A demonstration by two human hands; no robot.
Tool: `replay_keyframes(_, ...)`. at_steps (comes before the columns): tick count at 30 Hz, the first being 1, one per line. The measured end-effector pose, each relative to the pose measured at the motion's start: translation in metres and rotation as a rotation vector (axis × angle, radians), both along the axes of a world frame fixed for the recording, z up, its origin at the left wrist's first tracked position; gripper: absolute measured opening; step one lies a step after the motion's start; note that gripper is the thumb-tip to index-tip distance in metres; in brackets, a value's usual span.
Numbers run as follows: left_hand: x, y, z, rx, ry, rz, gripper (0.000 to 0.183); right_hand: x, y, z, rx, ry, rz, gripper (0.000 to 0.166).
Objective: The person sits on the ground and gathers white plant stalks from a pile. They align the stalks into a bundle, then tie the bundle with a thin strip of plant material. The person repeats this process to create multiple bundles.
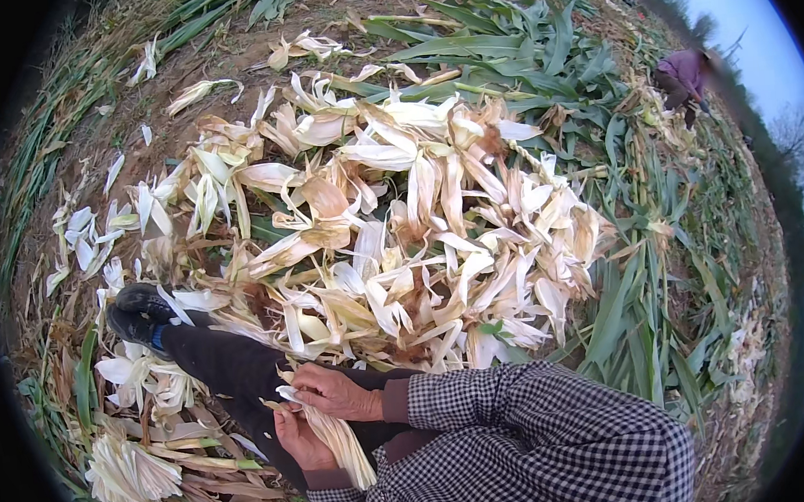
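A bundle of pale dried corn husks (pixel 345 442) lies across my lap, slanting down to the right. My left hand (pixel 302 439) holds it from below, with the fingers near its upper end. My right hand (pixel 338 391) grips the same end from above, where a white strip of husk (pixel 288 394) bends around the top. Part of the bundle is hidden by my fingers. Dark trousers (pixel 233 361) cover my outstretched legs, and a checked sleeve (pixel 473 398) covers my right arm.
A broad heap of loose corn husks (pixel 402 251) spreads beside my legs. Green corn stalks and leaves (pixel 521 50) lie beyond it. Another husk bundle (pixel 132 474) rests at lower left, near dry stalks (pixel 208 463). My shoes (pixel 137 315) touch loose husks. A person (pixel 683 78) bends over at upper right.
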State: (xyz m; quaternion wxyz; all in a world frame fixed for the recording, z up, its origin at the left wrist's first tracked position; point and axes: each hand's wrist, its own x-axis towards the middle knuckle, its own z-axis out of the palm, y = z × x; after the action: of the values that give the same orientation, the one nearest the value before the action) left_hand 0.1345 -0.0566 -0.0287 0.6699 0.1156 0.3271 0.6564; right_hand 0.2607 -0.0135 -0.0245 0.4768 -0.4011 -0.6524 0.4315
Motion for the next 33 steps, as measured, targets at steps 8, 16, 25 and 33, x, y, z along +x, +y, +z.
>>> replay_keyframes(8,0.007,0.001,0.004,-0.048,0.206,0.034,0.028,-0.003,-0.008,0.002,0.243,-0.293,0.078,0.016)
replay_keyframes(16,0.02,0.002,0.022,-0.166,0.224,0.141,0.026,-0.012,-0.013,0.002,0.189,-0.337,0.127,0.025)
replay_keyframes(25,-0.026,-0.001,-0.027,0.33,-0.373,-0.244,0.019,-0.004,-0.012,0.009,-0.045,-0.118,0.129,0.012)
replay_keyframes(33,0.003,0.002,0.002,-0.089,0.714,0.047,0.017,-0.012,-0.008,-0.012,0.108,-0.265,0.069,0.013)
